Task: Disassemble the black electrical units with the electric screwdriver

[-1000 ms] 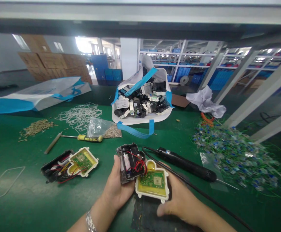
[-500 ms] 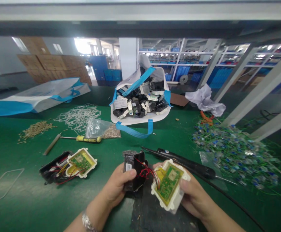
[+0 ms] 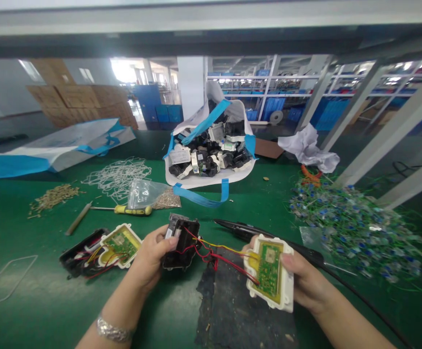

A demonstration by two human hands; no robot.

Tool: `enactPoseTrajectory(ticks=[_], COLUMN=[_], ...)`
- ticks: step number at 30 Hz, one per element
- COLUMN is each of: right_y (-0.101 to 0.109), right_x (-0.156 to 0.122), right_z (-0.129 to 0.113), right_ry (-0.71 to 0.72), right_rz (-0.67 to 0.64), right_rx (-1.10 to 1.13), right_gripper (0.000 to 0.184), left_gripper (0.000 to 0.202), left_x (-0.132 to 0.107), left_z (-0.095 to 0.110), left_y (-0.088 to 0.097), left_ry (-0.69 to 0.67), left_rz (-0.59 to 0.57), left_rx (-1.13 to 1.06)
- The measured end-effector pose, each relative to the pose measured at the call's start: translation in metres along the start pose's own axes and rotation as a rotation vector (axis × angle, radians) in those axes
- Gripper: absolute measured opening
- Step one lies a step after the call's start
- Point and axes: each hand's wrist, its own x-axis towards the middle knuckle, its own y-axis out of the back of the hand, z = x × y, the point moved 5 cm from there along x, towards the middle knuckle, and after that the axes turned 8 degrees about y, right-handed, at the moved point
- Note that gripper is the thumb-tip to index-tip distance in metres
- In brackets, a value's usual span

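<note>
My left hand (image 3: 151,259) grips a black plastic housing (image 3: 191,232), its open side turned toward the right. In my right hand (image 3: 305,278) is a white casing half (image 3: 288,288) with a green circuit board (image 3: 270,269) set in yellowish potting. Red and yellow wires (image 3: 223,257) stretch between the two halves, above a dark mat (image 3: 247,320). Behind my right hand lies a black electric screwdriver (image 3: 240,229) with its cable. Left of my left hand rests another opened unit (image 3: 121,242), a black housing joined by wires to a white board casing.
A white bag (image 3: 211,182) full of dismantled units stands at the back. On the left are a yellow-handled screwdriver (image 3: 132,209), a pile of screws (image 3: 56,198) and white wire loops (image 3: 119,174). Green-wired parts (image 3: 363,237) heap at the right, beside metal posts (image 3: 388,150).
My hands have moved apart. The black housing has gone left and tilted, the white casing right, and the wires between them are pulled out longer, with a yellow one now showing.
</note>
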Motion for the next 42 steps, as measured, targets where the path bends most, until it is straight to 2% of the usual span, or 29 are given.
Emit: enactPoseTrajectory(ticks=[5,9,12,16,21,24,27,30,32,35,37,40,42], right_y=[-0.002,-0.002,-0.002,-0.002,0.004,0.009,0.009,-0.003,-0.014,-0.029,-0.035,-0.034,-0.033], right_x=[0.001,0.002,0.002,0.002,0.003,0.007,0.011,0.011,0.009,0.006,0.005,0.002,0.001], right_z=[-0.003,-0.004,-0.002,0.002,0.008,0.007,0.001,-0.010,-0.013,-0.010,-0.006,-0.001,0.003], right_ry=[-0.023,-0.036,-0.043,-0.054,-0.076,0.001,0.125,0.285,0.347,0.333,0.295,0.241,0.198], right_rz=[0.002,-0.025,-0.059,-0.090,-0.023,0.078,0.146,0.139,0.082,-0.073,-0.131,-0.075,-0.052], right_rx=[-0.053,-0.096,-0.121,-0.156,-0.210,-0.363,-0.675,-1.033,-1.160,-1.172,-1.137,-1.079,-1.026], right_gripper=[0.045,0.048,0.049,0.055,0.061,0.055,0.044,0.025,0.021,0.024,0.021,0.029,0.026], left_gripper=[0.036,0.035,0.034,0.031,0.032,0.034,0.035,0.035,0.035,0.036,0.036,0.037,0.038], left_x=[-0.004,-0.003,0.002,0.004,0.001,-0.001,-0.002,-0.004,-0.004,-0.004,-0.004,-0.005,-0.006], left_z=[0.009,0.004,-0.006,-0.014,-0.013,-0.013,-0.013,-0.015,-0.016,-0.017,-0.018,-0.018,-0.018], left_y=[0.002,0.006,0.011,0.006,-0.003,-0.005,-0.011,-0.019,-0.023,-0.026,-0.027,-0.029,-0.032], left_ry=[0.052,0.136,0.206,0.210,0.179,0.175,0.167,0.161,0.162,0.156,0.145,0.124,0.108], left_rz=[-0.093,-0.203,-0.174,-0.153,-0.164,-0.159,-0.183,-0.209,-0.220,-0.223,-0.218,-0.212,-0.216], left_rx=[-0.018,-0.052,-0.081,-0.101,-0.100,-0.114,-0.122,-0.124,-0.118,-0.107,-0.101,-0.090,-0.079])
